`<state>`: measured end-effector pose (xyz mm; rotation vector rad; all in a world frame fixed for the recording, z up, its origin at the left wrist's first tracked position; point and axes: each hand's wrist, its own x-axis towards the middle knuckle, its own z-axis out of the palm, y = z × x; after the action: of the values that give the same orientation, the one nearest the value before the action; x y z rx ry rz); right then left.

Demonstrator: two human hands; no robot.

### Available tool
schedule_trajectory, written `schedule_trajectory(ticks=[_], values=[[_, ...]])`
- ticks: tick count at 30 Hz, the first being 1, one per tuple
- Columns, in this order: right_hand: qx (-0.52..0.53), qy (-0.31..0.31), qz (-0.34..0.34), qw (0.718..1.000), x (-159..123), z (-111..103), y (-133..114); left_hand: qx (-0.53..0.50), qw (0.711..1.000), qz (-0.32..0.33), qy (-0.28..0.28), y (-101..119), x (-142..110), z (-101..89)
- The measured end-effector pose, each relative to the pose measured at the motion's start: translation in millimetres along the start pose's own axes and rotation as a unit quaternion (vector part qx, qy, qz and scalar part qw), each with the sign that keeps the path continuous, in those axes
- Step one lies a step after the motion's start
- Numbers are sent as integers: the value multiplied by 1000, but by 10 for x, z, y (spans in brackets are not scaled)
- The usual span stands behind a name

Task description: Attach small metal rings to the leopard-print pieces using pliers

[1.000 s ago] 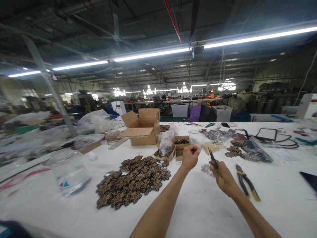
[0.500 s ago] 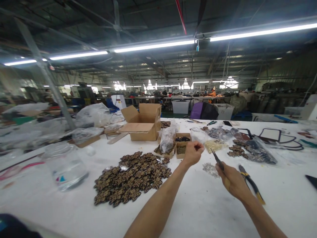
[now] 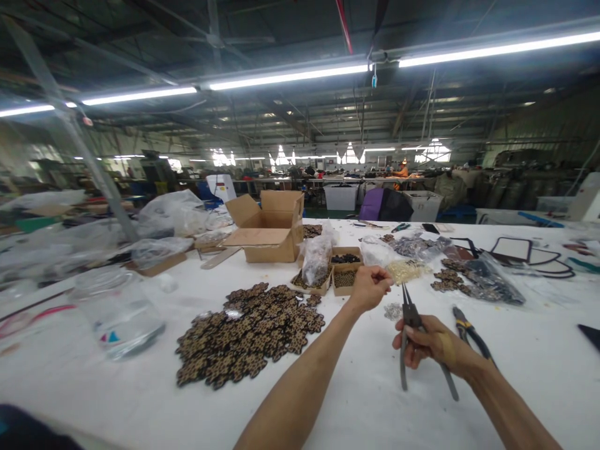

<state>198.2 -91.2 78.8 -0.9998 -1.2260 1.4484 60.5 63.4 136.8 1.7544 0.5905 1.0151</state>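
Plainly, in the head view, the right hand has its grip closed round long-nose pliers, over the right half of the surface. It holds them near the joint, tips pointing toward the far edge and slightly parted, handles spread toward the near edge; such a hold probably lets the fingers work the handles. The left hand has its grip drawn into a fingertip pinch, as if for something tiny; I cannot tell whether anything is between the fingertips.

Just beside the left hand, a small cardboard tray contains little metallic pieces, perhaps kept there for easy reach. Silvery bits lie loose between the hands. Flower-shaped patterned pieces form a wide pile nearer the left edge, likely set apart to leave working room. Yellow-and-black-handled pliers lie on the right, beyond the right wrist, presumably within reach.

As for writing, the clear jug near the left edge bears a blue and pink mark with no legible words. The open cardboard carton toward the far edge shows no readable print.
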Motion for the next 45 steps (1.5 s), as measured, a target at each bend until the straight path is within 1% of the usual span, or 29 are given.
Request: schedule_trajectory(ticks=[6, 14, 25, 34, 40, 45], values=[[34, -38, 16, 999, 46, 80, 83, -4, 1000, -2, -19, 7, -13, 39], [51, -39, 24, 998, 57, 35, 78, -6, 999, 8, -41, 25, -37, 81], [71, -63, 26, 995, 41, 56, 84, -11, 998, 30, -53, 34, -46, 54], [67, -62, 39, 995, 47, 68, 63, -11, 998, 28, -62, 16, -47, 45], [75, -70, 41, 994, 42, 67, 66, 3, 997, 42, -70, -18, -43, 19], [78, -79, 48, 993, 44, 72, 56, -22, 995, 54, -86, -19, -44, -9]])
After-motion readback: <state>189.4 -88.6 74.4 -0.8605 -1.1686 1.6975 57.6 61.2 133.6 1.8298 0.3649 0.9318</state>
